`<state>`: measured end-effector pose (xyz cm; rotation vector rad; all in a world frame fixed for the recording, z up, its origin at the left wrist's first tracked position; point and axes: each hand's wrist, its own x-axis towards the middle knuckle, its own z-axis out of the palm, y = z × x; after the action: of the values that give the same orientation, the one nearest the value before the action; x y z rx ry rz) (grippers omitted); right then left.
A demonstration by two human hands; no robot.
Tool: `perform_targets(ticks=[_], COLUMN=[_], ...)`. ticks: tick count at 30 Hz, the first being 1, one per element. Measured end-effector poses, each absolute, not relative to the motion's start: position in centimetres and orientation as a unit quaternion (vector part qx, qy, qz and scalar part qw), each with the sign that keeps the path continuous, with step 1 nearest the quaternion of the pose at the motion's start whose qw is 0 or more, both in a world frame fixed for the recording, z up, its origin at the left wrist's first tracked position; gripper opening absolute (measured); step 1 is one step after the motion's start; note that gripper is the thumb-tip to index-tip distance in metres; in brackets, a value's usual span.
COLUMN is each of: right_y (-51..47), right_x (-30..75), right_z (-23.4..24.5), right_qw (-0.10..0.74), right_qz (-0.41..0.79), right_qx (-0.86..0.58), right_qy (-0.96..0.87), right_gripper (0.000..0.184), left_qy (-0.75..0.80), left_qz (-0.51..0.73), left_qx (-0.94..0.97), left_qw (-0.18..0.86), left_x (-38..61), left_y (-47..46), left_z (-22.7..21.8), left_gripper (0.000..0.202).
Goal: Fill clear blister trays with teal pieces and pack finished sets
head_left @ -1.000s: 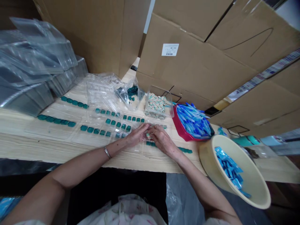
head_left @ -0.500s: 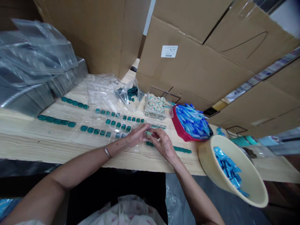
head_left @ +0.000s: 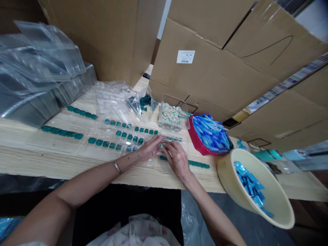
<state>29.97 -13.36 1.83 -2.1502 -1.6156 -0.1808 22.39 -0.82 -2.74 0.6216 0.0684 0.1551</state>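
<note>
My left hand (head_left: 150,147) and my right hand (head_left: 176,159) meet over the front of the table, fingertips almost touching. Between them is a small clear plastic case (head_left: 161,151) with a pale green patch in it. The left fingers are closed along its far side. My right thumb and fingers pinch together at its near side, and what they grip is mostly hidden. Clear plastic trays lie under and beside the hands, with rows of dark green square pieces (head_left: 106,144) on them. Another green row (head_left: 199,164) runs out to the right of my right hand.
Behind the hands stand a clear tub of small pale pieces (head_left: 171,113) and a bag of green pieces (head_left: 145,100). To the right are a red basin (head_left: 192,138) of blue packets and a cream tub (head_left: 225,171). Stacked clear trays (head_left: 38,68) rise at left; cardboard boxes (head_left: 205,75) wall the back.
My right fingers have shifted slightly and closed in over the clear plastic case, covering more of the pale green patch. My left hand has stayed nearly still.
</note>
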Motion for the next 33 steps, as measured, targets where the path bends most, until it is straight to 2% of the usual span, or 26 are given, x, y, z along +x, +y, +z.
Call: perform_targets(ticks=[11, 17, 27, 29, 33], right_y=[-13.8, -13.7, -13.6, -13.7, -14.1], right_x=[29.9, 29.5, 30.4, 30.4, 30.7], right_z=[1.3, 1.4, 2.5, 2.3, 1.9], right_qw=[0.242, 0.199, 0.14, 0.147, 0.211], right_qz=[-0.082, -0.098, -0.057, -0.064, -0.042], right_qx=[-0.784, -0.781, -0.75, -0.754, -0.752], right_qy=[-0.566, -0.584, -0.643, -0.637, -0.623], right_gripper=[0.021, 0.023, 0.021, 0.022, 0.023], left_qy=[0.033, 0.035, 0.054, 0.043, 0.034], left_qz=[0.12, 0.138, 0.115, 0.111, 0.109], left_qx=[0.364, 0.372, 0.387, 0.379, 0.359], left_qw=[0.923, 0.917, 0.913, 0.918, 0.926], left_x=[22.4, 22.6, 22.5, 22.5, 22.5], left_y=[-1.0, -1.0, -1.4, -1.3, -1.0], left_z=[-3.2, -3.3, -3.7, -3.6, -3.3], left_gripper=[0.03, 0.03, 0.032, 0.032, 0.031])
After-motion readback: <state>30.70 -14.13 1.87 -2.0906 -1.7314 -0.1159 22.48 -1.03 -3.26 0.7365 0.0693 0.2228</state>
